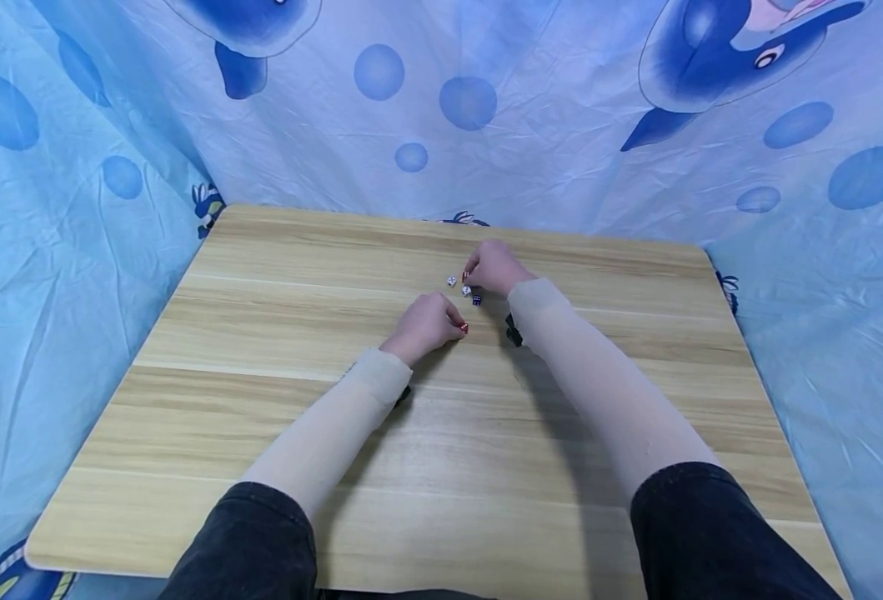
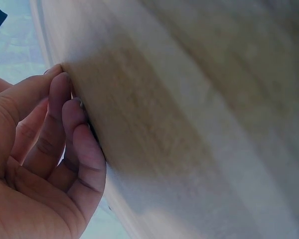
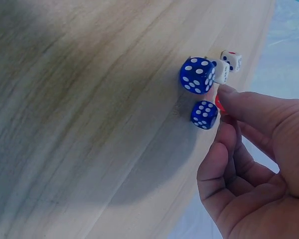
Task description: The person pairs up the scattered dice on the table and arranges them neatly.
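Two white dice, one (image 1: 452,281) a little left of the other (image 1: 467,291), lie near the far middle of the wooden table. Close to them is a blue die (image 1: 476,300); the right wrist view shows two, a nearer one (image 3: 197,75) and another (image 3: 205,115). With thumb and fingertips, my right hand (image 1: 497,267) pinches a red die (image 3: 220,103), mostly covered by the thumb. My left hand (image 1: 424,323), nearer to me, pinches another red die (image 1: 464,328) at the tabletop. In the left wrist view the fingers (image 2: 60,94) hide that die.
The wooden table (image 1: 261,433) extends around both hands. Behind and beside it hangs a blue curtain (image 1: 321,150) with dolphin and bubble prints. Dark wrist devices sit under both cuffs, the right one (image 1: 514,331) close above the tabletop.
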`<state>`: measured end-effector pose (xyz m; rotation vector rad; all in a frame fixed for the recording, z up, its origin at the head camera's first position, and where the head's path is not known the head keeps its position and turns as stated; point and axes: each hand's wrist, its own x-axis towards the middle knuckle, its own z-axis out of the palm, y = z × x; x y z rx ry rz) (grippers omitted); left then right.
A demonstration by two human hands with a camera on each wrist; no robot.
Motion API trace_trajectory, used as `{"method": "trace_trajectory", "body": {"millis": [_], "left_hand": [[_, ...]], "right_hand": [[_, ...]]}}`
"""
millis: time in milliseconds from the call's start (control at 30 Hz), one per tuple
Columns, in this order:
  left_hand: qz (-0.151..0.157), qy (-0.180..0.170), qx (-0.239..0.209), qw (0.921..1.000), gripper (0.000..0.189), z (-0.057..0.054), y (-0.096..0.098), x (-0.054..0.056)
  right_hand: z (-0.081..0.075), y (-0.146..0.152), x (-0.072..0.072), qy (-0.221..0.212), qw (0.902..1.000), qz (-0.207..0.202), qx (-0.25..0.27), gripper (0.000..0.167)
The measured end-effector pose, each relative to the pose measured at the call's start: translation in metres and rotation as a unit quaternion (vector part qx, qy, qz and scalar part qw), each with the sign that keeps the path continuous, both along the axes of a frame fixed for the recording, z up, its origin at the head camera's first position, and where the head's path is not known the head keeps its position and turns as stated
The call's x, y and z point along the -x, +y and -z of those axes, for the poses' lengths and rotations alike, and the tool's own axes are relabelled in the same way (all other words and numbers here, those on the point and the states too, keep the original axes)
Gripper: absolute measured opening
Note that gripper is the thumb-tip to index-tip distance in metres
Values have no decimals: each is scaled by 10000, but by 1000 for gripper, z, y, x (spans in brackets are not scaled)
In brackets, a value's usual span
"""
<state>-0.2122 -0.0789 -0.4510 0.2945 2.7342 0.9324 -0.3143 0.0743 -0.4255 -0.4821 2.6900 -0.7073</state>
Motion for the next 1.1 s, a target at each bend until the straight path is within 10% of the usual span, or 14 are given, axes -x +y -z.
{"method": "trace_trajectory", "body": {"millis": [1100], "left_hand": [[-97,-63,16,9999,9,-1,4,0]], "right_hand": [[9,36,-68,96,9964,-713,459,6]]}}
